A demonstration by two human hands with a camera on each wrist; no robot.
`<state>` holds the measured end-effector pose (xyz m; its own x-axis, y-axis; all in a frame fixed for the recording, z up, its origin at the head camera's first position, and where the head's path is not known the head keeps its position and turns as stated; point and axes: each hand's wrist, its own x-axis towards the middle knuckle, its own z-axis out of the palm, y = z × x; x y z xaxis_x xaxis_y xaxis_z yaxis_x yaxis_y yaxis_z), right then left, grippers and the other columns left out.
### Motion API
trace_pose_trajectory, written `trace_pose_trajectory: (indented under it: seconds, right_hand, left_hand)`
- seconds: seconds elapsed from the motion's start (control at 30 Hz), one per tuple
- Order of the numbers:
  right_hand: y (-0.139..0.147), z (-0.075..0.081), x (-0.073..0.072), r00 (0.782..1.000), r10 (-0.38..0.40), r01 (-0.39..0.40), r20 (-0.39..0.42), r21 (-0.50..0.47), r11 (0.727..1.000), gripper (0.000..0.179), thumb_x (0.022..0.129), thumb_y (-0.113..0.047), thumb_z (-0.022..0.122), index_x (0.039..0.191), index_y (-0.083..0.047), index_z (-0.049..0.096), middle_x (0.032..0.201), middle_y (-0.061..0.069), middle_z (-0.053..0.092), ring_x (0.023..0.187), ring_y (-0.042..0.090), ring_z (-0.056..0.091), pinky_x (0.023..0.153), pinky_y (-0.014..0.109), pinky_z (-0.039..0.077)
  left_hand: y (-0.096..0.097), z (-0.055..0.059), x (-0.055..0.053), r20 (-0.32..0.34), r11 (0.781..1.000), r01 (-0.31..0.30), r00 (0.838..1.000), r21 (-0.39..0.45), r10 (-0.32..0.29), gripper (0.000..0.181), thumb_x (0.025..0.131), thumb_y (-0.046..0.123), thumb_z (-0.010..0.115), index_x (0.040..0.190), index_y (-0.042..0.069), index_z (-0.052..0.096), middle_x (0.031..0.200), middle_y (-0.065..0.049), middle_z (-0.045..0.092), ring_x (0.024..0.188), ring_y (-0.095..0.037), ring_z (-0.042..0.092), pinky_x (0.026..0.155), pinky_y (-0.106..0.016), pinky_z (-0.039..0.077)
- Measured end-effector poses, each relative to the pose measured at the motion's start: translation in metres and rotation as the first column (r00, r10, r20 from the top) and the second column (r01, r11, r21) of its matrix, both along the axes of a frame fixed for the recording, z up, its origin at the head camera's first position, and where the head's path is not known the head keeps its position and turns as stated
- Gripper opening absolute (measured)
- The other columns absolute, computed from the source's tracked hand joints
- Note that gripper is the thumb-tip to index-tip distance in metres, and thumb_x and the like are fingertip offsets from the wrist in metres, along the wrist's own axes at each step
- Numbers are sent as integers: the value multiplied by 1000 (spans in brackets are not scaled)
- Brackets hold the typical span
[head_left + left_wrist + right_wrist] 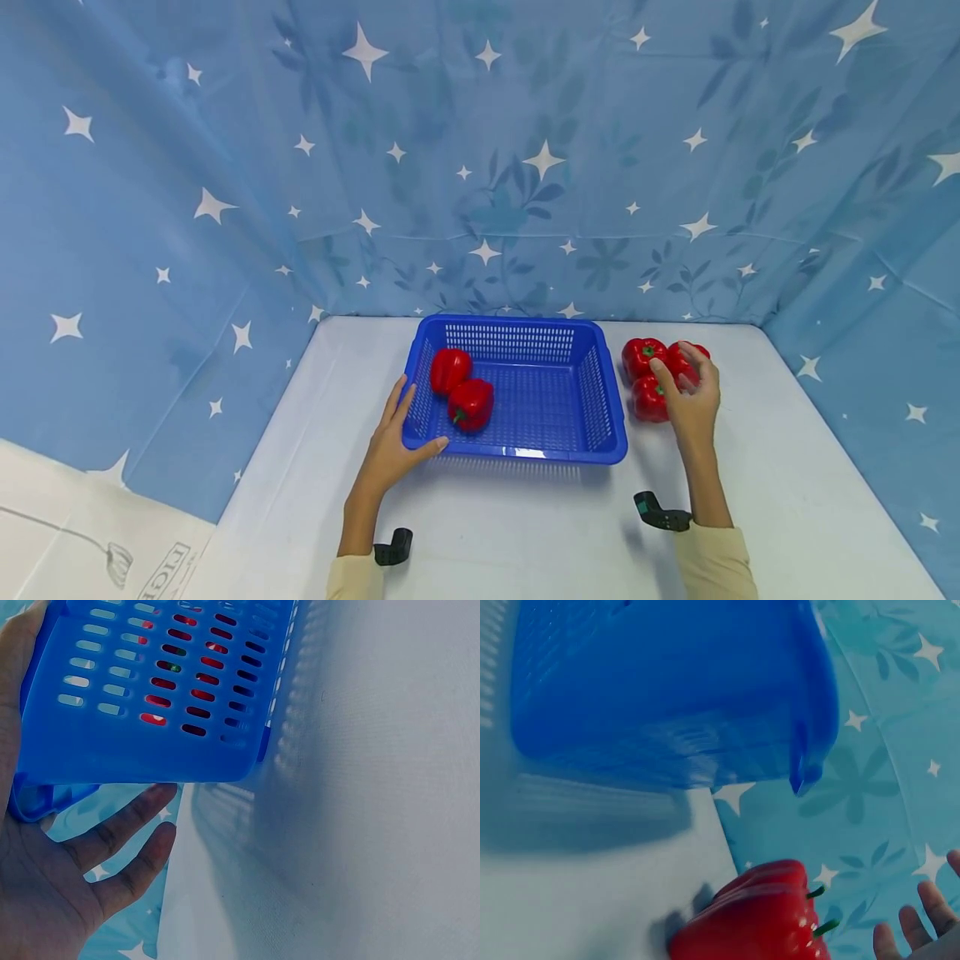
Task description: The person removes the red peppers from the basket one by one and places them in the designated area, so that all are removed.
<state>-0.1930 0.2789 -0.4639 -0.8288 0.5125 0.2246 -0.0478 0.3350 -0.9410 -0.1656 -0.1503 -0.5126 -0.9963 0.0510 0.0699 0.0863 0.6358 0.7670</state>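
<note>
A blue plastic basket [525, 455] holds two red bell peppers, one [450, 369] lying behind the other [472, 404] at its left side. My left hand [388, 457] rests on the basket's front left corner, thumb along the front rim and straight fingers spread beside the left wall. In the left wrist view two fingertips reach past that slotted wall. Right of the basket, three red bell peppers stand clustered: one at the back left [642, 357], one in front [648, 400], one at the right [684, 363]. Over the right one hovers my right hand [696, 404], its fingers spread apart.
The white table [495, 533] extends around the basket. Blue star-patterned curtains [487, 167] enclose it at the back and both sides. Black cameras sit on my left wrist [395, 547] and right wrist [663, 513].
</note>
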Motion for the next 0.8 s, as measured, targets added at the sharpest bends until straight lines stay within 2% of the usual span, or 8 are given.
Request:
trace_pose_trajectory:
  seconds: [0.1,0.17,0.23,0.3,0.43,0.57,0.8]
  right_hand:
    - [-3,5,-4,997,73,-73,-3,27,997,65,87,-35,73,144,-23,45,148,5,45,139,24,41,111,51,40]
    - [-4,8,-6,991,129,-129,22,46,991,67,87,-36,73,146,-25,43,149,5,45,139,25,42,110,51,41]
    - [-5,12,-10,978,201,-204,54,61,977,69,88,-36,71,148,-24,40,150,7,45,139,29,42,108,53,42]
    - [-5,17,-14,954,283,-290,96,77,954,70,90,-38,69,151,-23,36,151,11,43,139,33,41,108,56,41]
    - [-6,25,-20,888,426,-443,172,74,894,71,92,-41,65,151,-17,34,151,17,41,138,41,42,106,62,40]
    - [-10,31,-27,818,526,-546,233,28,837,70,93,-42,63,150,-14,35,151,18,41,134,41,48,104,59,43]
    - [-23,36,-38,663,675,-690,323,-85,719,71,93,-38,65,150,-9,33,152,23,36,134,43,46,98,50,50]
  left_hand:
    - [0,0,0,0,1000,-1,1000,4,1,109,69,63,76,157,27,21,166,9,5,149,-39,21,102,-63,40]
    - [-1,0,0,4,1000,3,1000,8,-3,109,69,62,76,157,27,21,166,11,4,149,-38,21,102,-63,39]
    - [-1,0,-1,5,1000,7,1000,11,-7,109,70,62,76,157,27,21,165,14,3,150,-38,20,103,-63,39]
    - [-1,1,-2,6,1000,11,1000,11,-11,109,70,62,75,157,27,20,164,16,1,150,-38,20,103,-64,38]
    - [-2,0,-3,-1,1000,18,1000,8,-18,108,72,63,75,157,28,19,165,14,1,150,-38,20,103,-64,38]
    - [-2,0,-5,-2,1000,19,1000,4,-19,108,71,63,75,157,29,19,165,12,3,150,-38,20,103,-64,39]
    - [-2,-1,-3,21,1000,8,1000,-2,-8,109,70,64,75,157,29,19,165,17,0,150,-37,19,103,-64,39]
